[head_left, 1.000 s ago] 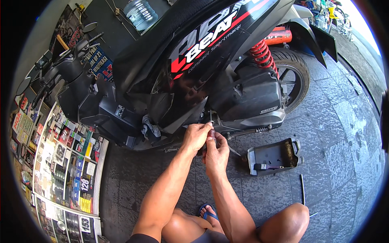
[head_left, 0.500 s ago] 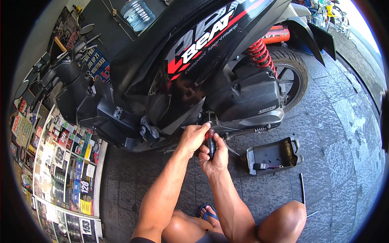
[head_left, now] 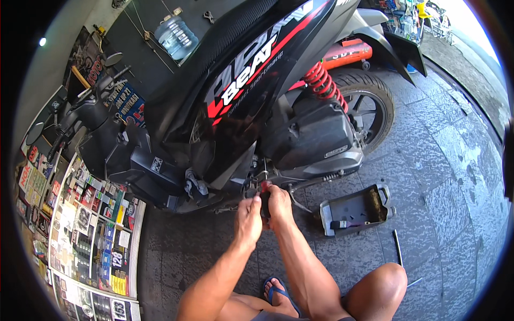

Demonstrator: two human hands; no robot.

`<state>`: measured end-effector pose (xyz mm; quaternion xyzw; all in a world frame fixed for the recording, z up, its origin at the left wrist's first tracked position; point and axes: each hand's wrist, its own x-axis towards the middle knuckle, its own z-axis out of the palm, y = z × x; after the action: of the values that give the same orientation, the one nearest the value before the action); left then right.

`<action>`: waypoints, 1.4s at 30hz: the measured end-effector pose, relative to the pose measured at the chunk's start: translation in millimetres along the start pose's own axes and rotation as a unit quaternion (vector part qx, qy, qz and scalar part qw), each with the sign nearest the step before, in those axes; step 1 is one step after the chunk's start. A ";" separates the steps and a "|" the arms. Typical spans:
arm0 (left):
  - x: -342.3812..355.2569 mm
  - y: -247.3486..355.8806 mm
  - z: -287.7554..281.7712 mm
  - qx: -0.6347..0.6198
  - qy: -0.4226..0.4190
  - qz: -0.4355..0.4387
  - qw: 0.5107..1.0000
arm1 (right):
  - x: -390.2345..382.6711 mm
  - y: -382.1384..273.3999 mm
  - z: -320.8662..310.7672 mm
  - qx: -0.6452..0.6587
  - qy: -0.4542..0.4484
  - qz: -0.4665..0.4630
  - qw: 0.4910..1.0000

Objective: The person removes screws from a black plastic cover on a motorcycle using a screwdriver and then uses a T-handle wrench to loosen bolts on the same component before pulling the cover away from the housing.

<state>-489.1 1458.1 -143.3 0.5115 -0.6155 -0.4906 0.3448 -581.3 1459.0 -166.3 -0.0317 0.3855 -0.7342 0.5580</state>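
A screwdriver [head_left: 265, 187] with a red-and-black handle points away from me, its thin metal shaft reaching up to the lower side of a black scooter [head_left: 209, 142]. My right hand [head_left: 279, 205] is closed around the handle. Pressed against the handle's left side, my left hand [head_left: 248, 218] has its fingers curled and mostly hidden behind the thumb. The shaft's tip meets the dark area below the side panel, ahead of the engine cover [head_left: 316, 134]; what it touches there is too small to make out.
A dark open tray [head_left: 356, 211] with a brush and small dark pieces lies on the tiled floor at right, near a metal rod [head_left: 397, 246]. A grey rag [head_left: 196, 183] sits on the scooter's footboard. Display shelves [head_left: 91, 230] stand at left; a red cylinder [head_left: 348, 55] lies behind the rear wheel.
My left hand has come down from the shaft to the handle's side. My right hand has moved up around the handle. The view has shifted slightly, so the scooter appears further left.
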 end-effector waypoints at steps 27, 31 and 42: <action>-10.6 -25.1 47.4 -0.214 0.100 -0.114 0.965 | 47.6 -20.1 -28.3 -0.145 -0.289 0.096 0.941; -17.6 -13.8 51.8 -0.329 0.002 -0.185 0.926 | 70.1 -15.4 -42.5 -0.017 -0.352 0.170 0.920; -16.7 -16.3 49.9 -0.330 0.044 -0.199 0.921 | 56.0 -15.5 -34.8 -0.099 -0.337 0.123 0.928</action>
<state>-526.6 1486.8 -171.7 0.5017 -0.2879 -0.7016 0.4162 -631.1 1431.5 -202.8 -0.2843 0.2466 -0.5640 0.7350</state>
